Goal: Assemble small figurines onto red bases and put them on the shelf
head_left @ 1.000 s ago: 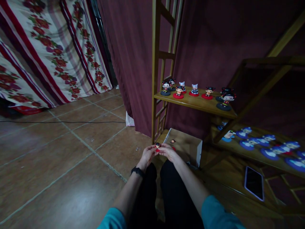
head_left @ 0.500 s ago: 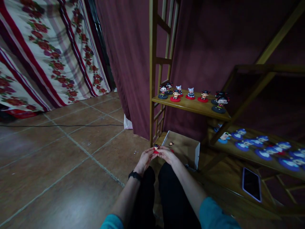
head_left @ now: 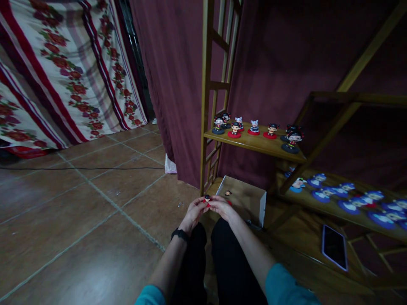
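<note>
Between both hands, above my knees, is a small figurine [head_left: 207, 198] with black hair and a red base. My left hand [head_left: 194, 212] grips it from the left, fingers closed at its base. From the other side my right hand [head_left: 221, 207] pinches the same figurine. Just beyond my right hand is an open cardboard box [head_left: 244, 199], holding a small dark-haired figurine piece [head_left: 228, 193] and something red partly hidden by the hand. The held figurine's lower part is mostly covered by my fingers.
A wooden shelf [head_left: 254, 143] bears several figurines on red and dark bases. To the right, a lower shelf [head_left: 305, 197] carries several blue-based figurines. A tablet or phone [head_left: 334, 248] lies below it. A black cable [head_left: 95, 168] crosses the tiled floor.
The figurine in my hands has tipped slightly and sits a little lower between the fingers. The view has shifted slightly; both hands keep their hold.
</note>
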Demonstrator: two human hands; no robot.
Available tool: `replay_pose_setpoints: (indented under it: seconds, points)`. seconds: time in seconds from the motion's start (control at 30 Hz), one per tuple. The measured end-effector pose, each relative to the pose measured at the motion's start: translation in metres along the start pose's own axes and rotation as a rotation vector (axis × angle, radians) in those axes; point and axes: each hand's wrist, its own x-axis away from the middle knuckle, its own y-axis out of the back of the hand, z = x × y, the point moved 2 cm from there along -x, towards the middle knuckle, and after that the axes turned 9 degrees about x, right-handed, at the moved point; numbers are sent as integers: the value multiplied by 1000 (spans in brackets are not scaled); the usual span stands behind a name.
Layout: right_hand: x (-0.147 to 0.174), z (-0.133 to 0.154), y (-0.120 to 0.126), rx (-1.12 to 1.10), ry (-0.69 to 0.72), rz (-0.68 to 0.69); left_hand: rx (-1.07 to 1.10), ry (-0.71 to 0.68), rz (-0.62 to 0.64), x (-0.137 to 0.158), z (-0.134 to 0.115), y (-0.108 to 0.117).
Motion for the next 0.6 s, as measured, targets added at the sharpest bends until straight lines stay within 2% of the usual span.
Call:
replay_pose_setpoints:
  seconds: [0.27,0.6]
  points:
    - [4,2,-4,-5,38,4,-14,-47,-79,-4,3,5]
    - [-1,-3,-6,12,55,-49,-48,-36,-42,-4,-1,5]
